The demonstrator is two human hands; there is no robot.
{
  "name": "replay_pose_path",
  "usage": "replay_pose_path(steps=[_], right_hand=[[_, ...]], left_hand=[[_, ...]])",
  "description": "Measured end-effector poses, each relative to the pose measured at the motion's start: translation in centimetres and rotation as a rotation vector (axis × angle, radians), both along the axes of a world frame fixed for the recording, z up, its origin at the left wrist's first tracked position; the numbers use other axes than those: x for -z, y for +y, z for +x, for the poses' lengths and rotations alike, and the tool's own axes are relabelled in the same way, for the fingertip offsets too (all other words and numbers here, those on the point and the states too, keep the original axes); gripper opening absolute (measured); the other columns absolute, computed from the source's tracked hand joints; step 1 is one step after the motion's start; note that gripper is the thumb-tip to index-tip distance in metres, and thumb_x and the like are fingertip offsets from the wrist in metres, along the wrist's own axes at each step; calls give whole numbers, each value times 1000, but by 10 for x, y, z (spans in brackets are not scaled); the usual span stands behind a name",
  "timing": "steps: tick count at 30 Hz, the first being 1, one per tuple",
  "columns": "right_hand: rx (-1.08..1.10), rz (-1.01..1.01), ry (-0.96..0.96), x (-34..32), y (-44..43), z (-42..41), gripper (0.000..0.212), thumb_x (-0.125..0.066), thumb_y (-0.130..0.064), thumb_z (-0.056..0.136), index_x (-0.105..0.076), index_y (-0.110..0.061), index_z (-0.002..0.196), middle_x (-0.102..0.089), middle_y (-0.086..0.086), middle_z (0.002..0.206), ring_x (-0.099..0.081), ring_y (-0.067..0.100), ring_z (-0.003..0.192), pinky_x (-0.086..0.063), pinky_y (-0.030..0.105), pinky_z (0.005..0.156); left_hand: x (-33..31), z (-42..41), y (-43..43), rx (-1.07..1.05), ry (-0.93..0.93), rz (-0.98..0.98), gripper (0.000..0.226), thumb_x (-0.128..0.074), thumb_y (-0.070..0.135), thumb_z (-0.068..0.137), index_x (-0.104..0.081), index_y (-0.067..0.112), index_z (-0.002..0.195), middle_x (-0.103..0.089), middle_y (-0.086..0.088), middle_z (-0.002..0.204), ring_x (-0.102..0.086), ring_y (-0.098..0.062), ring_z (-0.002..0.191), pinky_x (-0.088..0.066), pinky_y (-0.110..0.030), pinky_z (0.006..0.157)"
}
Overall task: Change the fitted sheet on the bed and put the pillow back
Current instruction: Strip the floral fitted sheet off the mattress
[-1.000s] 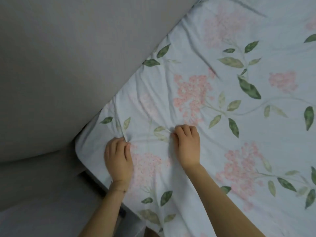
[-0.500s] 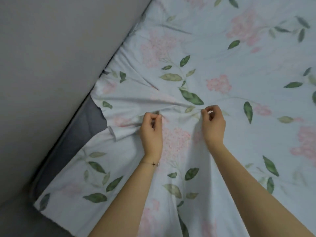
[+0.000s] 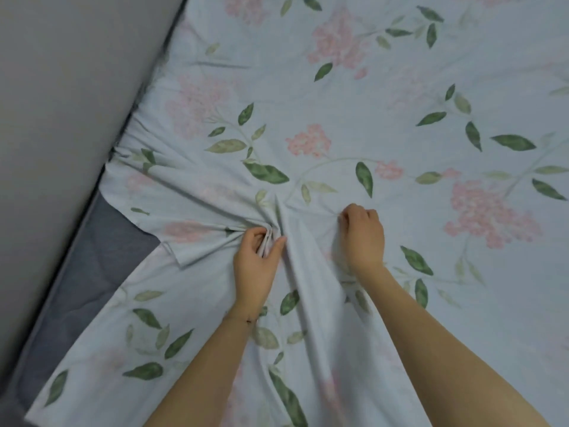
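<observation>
The pale blue fitted sheet [image 3: 400, 118], printed with pink flower clusters and green leaves, lies spread over most of the mattress [image 3: 92, 257]. Its near-left corner is pulled off, so a strip of dark grey quilted mattress shows along the left edge, beside a plain grey panel [image 3: 61, 87]. The left hand [image 3: 254, 272] grips a gathered bunch of the cloth, its fingers [image 3: 257, 235] and thumb clenched around the folds, and creases fan out from that bunch toward the loose edge of the sheet. A thin bracelet [image 3: 246, 319] sits on the left wrist. Just to the right, the right hand [image 3: 365, 238] rests knuckles-up on the sheet, its fingers [image 3: 349, 211] curled down and pinching a fold. A raised ridge of cloth runs between the two hands and down between the forearms.
</observation>
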State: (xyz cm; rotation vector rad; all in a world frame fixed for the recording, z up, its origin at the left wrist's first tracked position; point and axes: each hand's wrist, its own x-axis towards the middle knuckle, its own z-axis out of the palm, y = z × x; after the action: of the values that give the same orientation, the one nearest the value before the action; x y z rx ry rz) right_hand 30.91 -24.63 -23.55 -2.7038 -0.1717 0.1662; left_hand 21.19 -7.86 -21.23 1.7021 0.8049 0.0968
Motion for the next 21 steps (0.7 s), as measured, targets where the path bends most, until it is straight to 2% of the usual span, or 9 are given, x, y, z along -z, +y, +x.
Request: replay_pose_path(steps=[1,3,6,8,9,10,14,17,21], right_hand=[[67,71,44,-5,-6,2,21,-41,-18,102,-53,-6,90,-56,9,77,-50,27,68,-35,36,56],[204,263,92,-15,-22,6,16,-39,-18,104,-47,-8,94,-51,3,73,-45,16,59,-29,35,53],[296,484,117,-35,-46,21,13,-37,-13,103,-45,-7,96,-49,2,73,-43,13,60,-29,32,55],[314,577,135,-47,-60,33,12,-35,-12,103,-43,-7,96,-45,-1,71,-40,11,59,-29,27,53],[334,614,137,-53,-69,38,13,-35,-13,104,-43,-8,95,-44,-2,70,-39,10,58,-28,25,51],[361,649,129,-59,-80,42,13,-35,-13,103,-42,-8,94,-42,-2,69,-37,10,57,-27,23,50],[404,675,123,-72,-140,47,13,-36,-14,103,-42,-10,93,-40,-2,67,-34,10,54,-28,19,47],[403,649,149,-70,-182,41,13,-37,-15,103,-45,-9,95,-44,-1,69,-37,11,56,-29,20,48],[487,643,159,-68,-240,26,12,-38,-15,102,-45,-10,94,-44,-2,69,-38,11,57,-29,20,50]], left_hand=[[-1,3,-5,3,22,-11,23,-74,21,86,-58,21,103,-61,19,98,-56,14,91,-41,-1,76],[-3,10,-20,-21,37,-45,27,-72,19,88,-57,19,110,-61,12,110,-56,3,104,-42,1,80],[-5,23,-52,-51,17,-84,24,-68,13,90,-60,10,113,-64,-1,119,-59,-9,112,-47,-10,92],[-6,32,-76,-55,-8,-80,14,-65,10,92,-61,8,105,-68,-6,109,-64,-13,104,-52,-24,93],[-7,37,-89,-46,-21,-65,7,-63,9,93,-61,9,100,-68,-7,100,-65,-13,96,-54,-27,89],[-11,42,-103,-22,-33,-48,3,-61,8,94,-60,10,95,-67,-6,92,-65,-9,87,-53,-24,83],[-31,61,-172,70,-67,-4,14,-58,4,96,-56,13,85,-56,7,70,-54,5,65,-43,-9,68],[-43,72,-217,17,-100,-28,15,-58,3,95,-55,12,83,-49,15,62,-51,5,62,-41,-8,67],[-58,76,-268,77,-129,-70,15,-58,3,95,-57,14,85,-51,13,66,-51,8,61,-42,-9,67]])
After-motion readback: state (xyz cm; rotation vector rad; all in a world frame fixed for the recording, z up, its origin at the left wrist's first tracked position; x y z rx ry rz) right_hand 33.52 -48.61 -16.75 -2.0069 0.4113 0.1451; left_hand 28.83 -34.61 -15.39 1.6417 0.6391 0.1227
